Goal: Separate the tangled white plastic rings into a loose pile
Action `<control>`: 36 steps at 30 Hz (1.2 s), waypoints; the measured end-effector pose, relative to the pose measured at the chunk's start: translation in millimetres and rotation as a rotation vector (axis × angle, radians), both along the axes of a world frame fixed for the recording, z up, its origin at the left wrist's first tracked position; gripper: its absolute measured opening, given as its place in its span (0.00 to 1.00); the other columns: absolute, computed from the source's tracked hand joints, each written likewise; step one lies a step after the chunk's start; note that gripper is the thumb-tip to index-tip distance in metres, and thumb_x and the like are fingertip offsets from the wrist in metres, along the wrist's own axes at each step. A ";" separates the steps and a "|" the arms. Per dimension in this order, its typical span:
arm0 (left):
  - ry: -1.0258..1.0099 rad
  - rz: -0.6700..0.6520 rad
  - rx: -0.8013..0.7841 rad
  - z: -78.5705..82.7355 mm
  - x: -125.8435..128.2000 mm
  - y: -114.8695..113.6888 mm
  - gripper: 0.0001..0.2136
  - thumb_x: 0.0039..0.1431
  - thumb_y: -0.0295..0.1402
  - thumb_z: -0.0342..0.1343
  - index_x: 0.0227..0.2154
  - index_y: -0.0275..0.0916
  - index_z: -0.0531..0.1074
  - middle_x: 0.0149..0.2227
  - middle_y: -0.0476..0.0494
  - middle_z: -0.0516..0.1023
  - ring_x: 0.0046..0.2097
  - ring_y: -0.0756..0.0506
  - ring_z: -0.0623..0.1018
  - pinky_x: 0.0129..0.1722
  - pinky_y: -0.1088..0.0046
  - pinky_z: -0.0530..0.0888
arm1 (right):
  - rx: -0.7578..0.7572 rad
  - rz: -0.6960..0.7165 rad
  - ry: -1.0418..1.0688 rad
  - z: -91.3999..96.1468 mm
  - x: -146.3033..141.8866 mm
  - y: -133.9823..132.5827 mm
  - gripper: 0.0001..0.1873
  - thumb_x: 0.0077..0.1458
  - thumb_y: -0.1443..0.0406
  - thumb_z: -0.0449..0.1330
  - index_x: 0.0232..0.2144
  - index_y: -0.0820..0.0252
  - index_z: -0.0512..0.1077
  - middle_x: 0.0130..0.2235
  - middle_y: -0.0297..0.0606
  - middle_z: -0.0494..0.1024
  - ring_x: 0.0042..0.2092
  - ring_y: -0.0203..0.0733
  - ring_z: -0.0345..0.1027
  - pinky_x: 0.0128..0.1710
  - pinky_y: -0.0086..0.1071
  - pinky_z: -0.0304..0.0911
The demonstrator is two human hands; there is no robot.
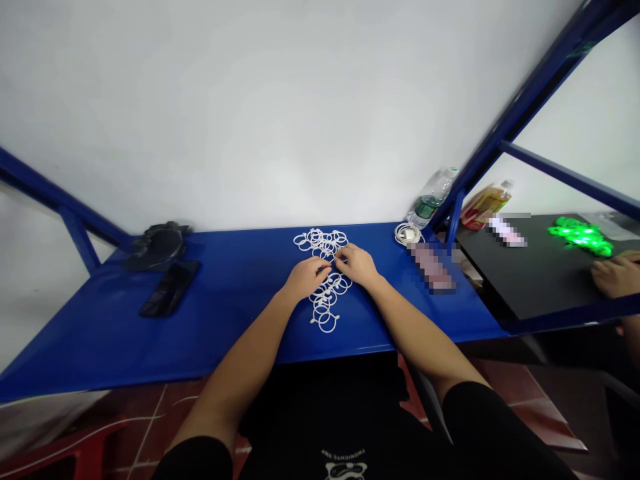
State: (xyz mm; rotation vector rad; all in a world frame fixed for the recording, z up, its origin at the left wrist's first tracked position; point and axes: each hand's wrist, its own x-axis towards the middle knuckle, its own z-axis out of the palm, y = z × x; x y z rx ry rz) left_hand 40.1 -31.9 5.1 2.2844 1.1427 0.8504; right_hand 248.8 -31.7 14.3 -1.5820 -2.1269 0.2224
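Left hand (306, 277) and right hand (357, 264) are pinching white rings (324, 312) mid-pile on blue table (235, 300), seemingly linking them; next needs fine fingertip alignment.

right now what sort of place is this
Likely a small assembly workshop: a blue metal workbench, loose white rings under the left hand and right hand, a co-worker's hand by green parts on the next bench.

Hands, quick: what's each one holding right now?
Left hand: closed on the white rings.
Right hand: closed on the white rings too.
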 end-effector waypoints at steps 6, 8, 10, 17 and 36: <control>0.002 0.055 -0.025 2.5 -0.2 -2.0 0.08 0.65 0.36 0.61 0.43 0.44 0.81 0.35 0.49 0.85 0.32 0.48 0.80 0.36 0.72 0.74 | 0.041 0.016 0.192 3.3 -1.5 -4.4 0.07 0.64 0.63 0.60 0.38 0.57 0.79 0.39 0.36 0.84 0.37 0.39 0.75 0.38 0.30 0.63; 0.015 0.052 -0.027 4.0 -0.3 -4.1 0.07 0.65 0.38 0.61 0.42 0.45 0.81 0.32 0.51 0.84 0.30 0.48 0.80 0.33 0.72 0.73 | 0.042 0.007 0.235 1.5 -2.3 -4.3 0.07 0.63 0.63 0.60 0.39 0.56 0.79 0.38 0.35 0.84 0.34 0.39 0.75 0.36 0.30 0.64; 0.011 0.041 0.001 4.2 -0.4 -5.2 0.07 0.65 0.38 0.61 0.41 0.45 0.81 0.31 0.52 0.84 0.29 0.49 0.79 0.33 0.72 0.73 | 0.053 -0.004 0.267 -0.7 -2.7 -3.3 0.07 0.63 0.63 0.61 0.39 0.56 0.79 0.37 0.35 0.84 0.33 0.39 0.75 0.36 0.30 0.64; -0.066 0.107 0.230 3.8 -0.8 -5.4 0.10 0.66 0.34 0.59 0.47 0.43 0.80 0.40 0.47 0.84 0.30 0.50 0.76 0.38 0.72 0.75 | 0.142 0.026 0.334 -5.7 -3.7 -3.3 0.08 0.62 0.62 0.62 0.41 0.56 0.80 0.37 0.37 0.83 0.35 0.40 0.74 0.38 0.31 0.67; -0.153 0.105 0.368 6.2 -3.5 -3.4 0.11 0.71 0.40 0.55 0.40 0.43 0.82 0.39 0.43 0.85 0.41 0.45 0.82 0.44 0.65 0.77 | 0.214 0.264 0.443 12.0 -13.2 -21.0 0.11 0.69 0.60 0.58 0.44 0.53 0.81 0.41 0.40 0.84 0.42 0.42 0.78 0.45 0.35 0.72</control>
